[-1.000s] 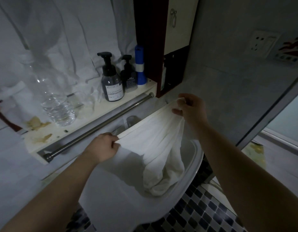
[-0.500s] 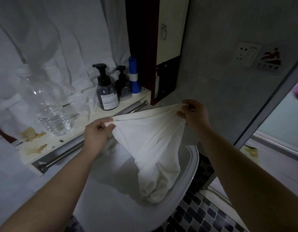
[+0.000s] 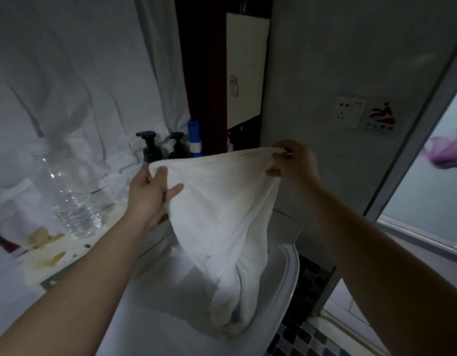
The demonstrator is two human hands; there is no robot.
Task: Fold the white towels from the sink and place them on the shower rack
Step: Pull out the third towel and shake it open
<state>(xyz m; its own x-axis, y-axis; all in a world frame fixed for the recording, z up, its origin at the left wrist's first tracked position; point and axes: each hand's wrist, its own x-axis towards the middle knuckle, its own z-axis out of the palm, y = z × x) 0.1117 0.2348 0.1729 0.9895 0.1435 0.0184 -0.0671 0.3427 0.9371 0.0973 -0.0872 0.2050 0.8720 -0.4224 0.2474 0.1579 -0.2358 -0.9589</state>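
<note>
Both hands up over the sink (image 3: 293, 274). My left hand (image 3: 150, 194) pinched the towel (image 3: 222, 217) at its top left corner, thumb over the edge, fingers curled behind. My right hand (image 3: 294, 163) gripped the top right corner, fingers bunched round the hem. Top edge was stretched between them. The cloth hung down to 6 o'clock, its lower end heaped in the sink. A clear plastic bottle (image 3: 71, 201) stood on the shelf (image 3: 76, 255) at 9 o'clock of the towel; two pump bottles (image 3: 151, 147) at 11 o'clock.
</note>
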